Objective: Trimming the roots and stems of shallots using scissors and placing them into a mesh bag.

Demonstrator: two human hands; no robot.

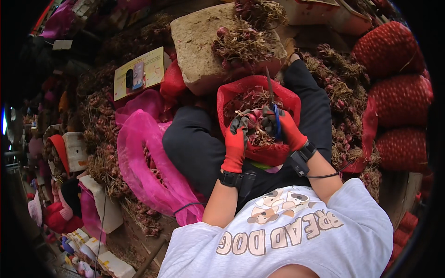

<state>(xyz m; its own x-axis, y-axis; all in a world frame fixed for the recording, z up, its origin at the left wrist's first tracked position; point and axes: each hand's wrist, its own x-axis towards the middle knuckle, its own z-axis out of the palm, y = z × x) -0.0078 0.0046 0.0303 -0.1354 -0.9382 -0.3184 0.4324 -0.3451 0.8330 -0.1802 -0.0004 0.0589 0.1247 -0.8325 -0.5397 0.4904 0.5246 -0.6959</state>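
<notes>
We see the left hand (238, 129), in a red-and-grey glove (234, 150), closed around small purplish-red onion bulbs (252, 118) above the mouth of a red woven-mesh bag (225, 92). The right hand (282, 123), gloved alike, grips long-bladed scissors with blue handles (277, 121), blades pointing away from the body. The bag sits between dark-trousered legs (190, 143), which we judge steady it; bulbs held there probably shed loose bits inside. We note large brown-outlined lettering (278, 236) beside cartoon dogs (278, 204) on the pale grey shirt (185, 250), and print too fine to read on a yellowish cardboard box (155, 72).
</notes>
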